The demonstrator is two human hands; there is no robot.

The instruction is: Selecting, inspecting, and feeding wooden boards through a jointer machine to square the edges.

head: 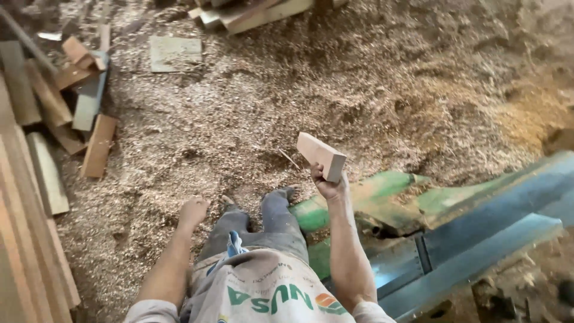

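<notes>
My right hand point(327, 184) is raised in front of me and grips a short, light reddish wooden block point(320, 155) by its lower end; the block tilts up to the left. My left hand point(194, 212) hangs lower on the left, fingers curled into a loose fist with nothing in it, above the sawdust-covered floor point(257, 119). My grey trouser legs and an apron show between the two arms.
A green and blue-grey machine bed point(454, 227) runs along the right. Long boards point(24, 239) lie stacked at the left edge, with loose wood offcuts point(84, 101) beyond them. More planks point(251, 15) sit at the top, and a flat square panel point(175, 52).
</notes>
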